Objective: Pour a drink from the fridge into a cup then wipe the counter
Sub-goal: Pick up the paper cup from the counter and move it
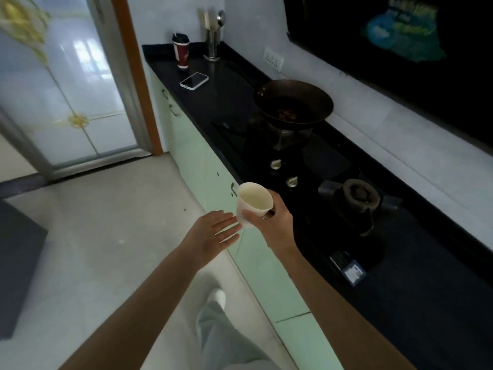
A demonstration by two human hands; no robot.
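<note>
Nearest me, my left hand (213,232) lies flat with fingers straight, fingertips just beside the white paper cup (253,202) that my right hand (269,221) grips over the counter's (213,102) front edge. The cup looks empty and no drink shows, so I judge fetching, pouring and wiping all remain. Farther off sit the wok (293,104) and phone (194,81).

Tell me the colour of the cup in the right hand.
Off-white, inside and out; the paper cup shows clearly in the head view.
</note>
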